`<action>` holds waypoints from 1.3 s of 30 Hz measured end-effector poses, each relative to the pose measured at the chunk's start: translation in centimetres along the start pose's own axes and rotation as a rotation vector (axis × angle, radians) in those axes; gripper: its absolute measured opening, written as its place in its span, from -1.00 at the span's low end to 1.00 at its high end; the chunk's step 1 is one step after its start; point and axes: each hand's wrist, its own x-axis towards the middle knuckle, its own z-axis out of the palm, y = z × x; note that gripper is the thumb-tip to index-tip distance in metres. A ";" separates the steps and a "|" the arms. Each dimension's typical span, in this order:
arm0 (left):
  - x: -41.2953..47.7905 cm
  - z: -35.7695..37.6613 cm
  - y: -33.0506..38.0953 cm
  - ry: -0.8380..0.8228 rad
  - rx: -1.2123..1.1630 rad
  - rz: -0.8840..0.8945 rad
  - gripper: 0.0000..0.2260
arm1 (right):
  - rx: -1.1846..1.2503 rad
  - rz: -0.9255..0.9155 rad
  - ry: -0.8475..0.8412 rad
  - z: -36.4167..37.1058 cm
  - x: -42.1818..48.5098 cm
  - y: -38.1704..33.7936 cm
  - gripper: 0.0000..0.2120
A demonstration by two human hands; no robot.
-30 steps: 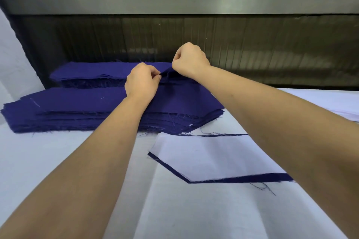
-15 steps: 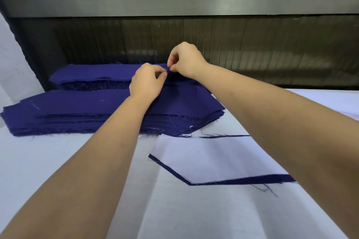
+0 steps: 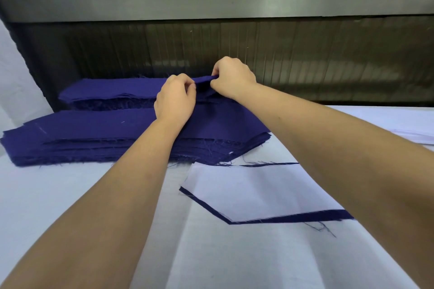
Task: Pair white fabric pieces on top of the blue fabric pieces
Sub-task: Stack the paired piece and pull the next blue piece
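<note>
Together, left hand (image 3: 175,99) and right hand (image 3: 233,77) pinch fabric (image 3: 203,80).

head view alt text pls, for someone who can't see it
The left hand and right hand pinch a raised fold of blue fabric atop stacked blue pieces on a white-covered table. In front lies a white piece laid on a blue piece whose edges show.

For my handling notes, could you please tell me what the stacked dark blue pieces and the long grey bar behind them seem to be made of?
The stacked dark blue pieces: woven cloth, matte, perhaps cotton; loose threads fray from the cut edges. The long grey bar: likely brushed metal, by its dull streaky sheen.
</note>
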 end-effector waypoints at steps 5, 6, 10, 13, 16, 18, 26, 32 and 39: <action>-0.1 0.0 -0.2 0.023 -0.022 -0.030 -0.85 | 0.000 0.025 0.097 0.0 -0.2 0.4 -0.70; -0.1 0.0 -0.3 0.023 -0.026 -0.037 -0.86 | -0.007 0.009 0.136 -0.1 -0.1 0.5 -0.71; 0.1 0.0 -0.5 0.018 -0.037 -0.044 -0.87 | 0.034 -0.094 0.239 0.0 0.2 0.7 -0.76; 0.2 0.2 -0.9 -0.036 -0.037 -0.062 -0.77 | 0.168 -0.134 0.258 0.0 0.4 0.5 -0.77; 0.4 0.2 -1.0 -0.074 -0.018 -0.077 -0.68 | 0.282 -0.106 0.247 0.3 0.5 0.4 -0.79; 0.6 0.2 -1.0 -0.084 -0.005 -0.070 -0.67 | 0.338 -0.072 0.248 0.4 0.5 0.5 -0.81; 0.4 -0.2 -1.1 0.050 -0.066 -0.076 -0.74 | 0.487 -0.065 0.295 -0.9 -0.4 1.0 -0.80; -0.4 -1.1 -0.7 0.137 -0.200 -0.087 -0.75 | 0.555 -0.054 0.329 -1.7 -2.8 3.4 -0.77; -0.8 -1.9 -1.7 0.132 -0.172 -0.030 -0.66 | 0.520 0.015 0.378 -5.0 -6.1 8.7 -0.74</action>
